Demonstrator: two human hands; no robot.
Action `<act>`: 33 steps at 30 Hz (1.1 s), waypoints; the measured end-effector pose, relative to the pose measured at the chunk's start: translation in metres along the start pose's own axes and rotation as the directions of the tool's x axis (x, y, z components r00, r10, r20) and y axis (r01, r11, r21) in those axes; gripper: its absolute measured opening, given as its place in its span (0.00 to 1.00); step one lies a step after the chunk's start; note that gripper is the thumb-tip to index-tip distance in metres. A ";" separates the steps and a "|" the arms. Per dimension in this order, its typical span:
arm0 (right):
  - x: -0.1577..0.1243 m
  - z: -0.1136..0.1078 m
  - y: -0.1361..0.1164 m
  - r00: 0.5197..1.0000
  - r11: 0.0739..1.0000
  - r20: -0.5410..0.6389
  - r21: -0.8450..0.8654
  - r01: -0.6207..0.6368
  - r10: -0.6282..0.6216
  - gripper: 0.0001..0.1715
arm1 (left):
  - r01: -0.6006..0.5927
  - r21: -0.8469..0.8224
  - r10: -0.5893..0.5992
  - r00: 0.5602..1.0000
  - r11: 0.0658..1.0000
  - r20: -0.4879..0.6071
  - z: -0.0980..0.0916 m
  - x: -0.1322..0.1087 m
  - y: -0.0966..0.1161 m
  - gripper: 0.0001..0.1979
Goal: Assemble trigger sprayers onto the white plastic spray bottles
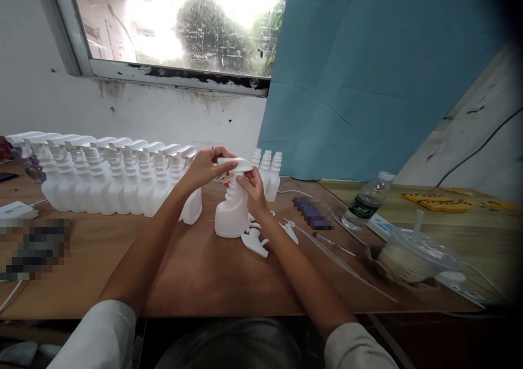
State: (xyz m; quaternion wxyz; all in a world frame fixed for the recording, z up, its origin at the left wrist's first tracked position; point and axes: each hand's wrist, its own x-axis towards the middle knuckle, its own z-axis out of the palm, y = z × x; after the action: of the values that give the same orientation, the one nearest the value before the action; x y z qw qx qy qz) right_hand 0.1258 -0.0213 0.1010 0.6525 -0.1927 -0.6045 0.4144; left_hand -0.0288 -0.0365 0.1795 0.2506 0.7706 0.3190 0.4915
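A white spray bottle (231, 215) stands upright on the brown table (196, 282), in front of me. On its neck sits a white trigger head (240, 164). My left hand (208, 167) is closed on the left end of this head, with a ring on one finger. My right hand (252, 186) has its fingers closed around the neck just under the head, at the right side. Several loose white trigger heads (254, 242) lie on the table right beside the bottle's base.
A long row of white bottles with heads (110, 186) stands at the left. Headless bottles (274, 178) are behind my right hand. Rightward lie a phone (312, 212), thin tubes (347, 268), a water bottle (368, 200) and a drink cup (412, 254). A dark blurred object (36, 249) lies left.
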 end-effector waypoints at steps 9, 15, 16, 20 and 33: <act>-0.001 0.003 -0.005 1.000 0.999 0.021 -0.041 -0.021 0.021 0.19 | 0.002 0.055 -0.002 1.000 0.998 -0.006 0.000 0.001 -0.002 0.14; 0.000 0.001 -0.003 0.997 0.995 -0.035 -0.063 -0.075 0.073 0.28 | -0.005 0.084 0.006 1.000 0.996 -0.016 0.000 0.001 -0.003 0.14; 0.000 0.000 -0.002 0.997 0.995 -0.007 -0.062 -0.073 0.073 0.28 | -0.010 0.085 0.011 1.000 0.996 -0.012 0.000 0.001 -0.003 0.15; 0.000 -0.003 -0.002 0.996 0.995 0.046 -0.058 -0.078 0.081 0.26 | -0.015 0.097 0.016 1.000 0.995 -0.015 0.000 0.001 -0.003 0.14; 0.004 0.015 -0.003 0.989 0.962 -0.141 -0.258 -0.084 0.048 0.28 | 0.020 0.061 -0.012 0.991 0.998 -0.130 0.009 -0.007 -0.002 0.16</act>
State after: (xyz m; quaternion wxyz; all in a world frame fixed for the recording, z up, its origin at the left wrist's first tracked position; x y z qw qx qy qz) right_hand 0.1122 -0.0238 0.1086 0.6459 -0.3252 -0.6023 0.3381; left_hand -0.0229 -0.0411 0.1699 0.2092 0.7419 0.3558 0.5284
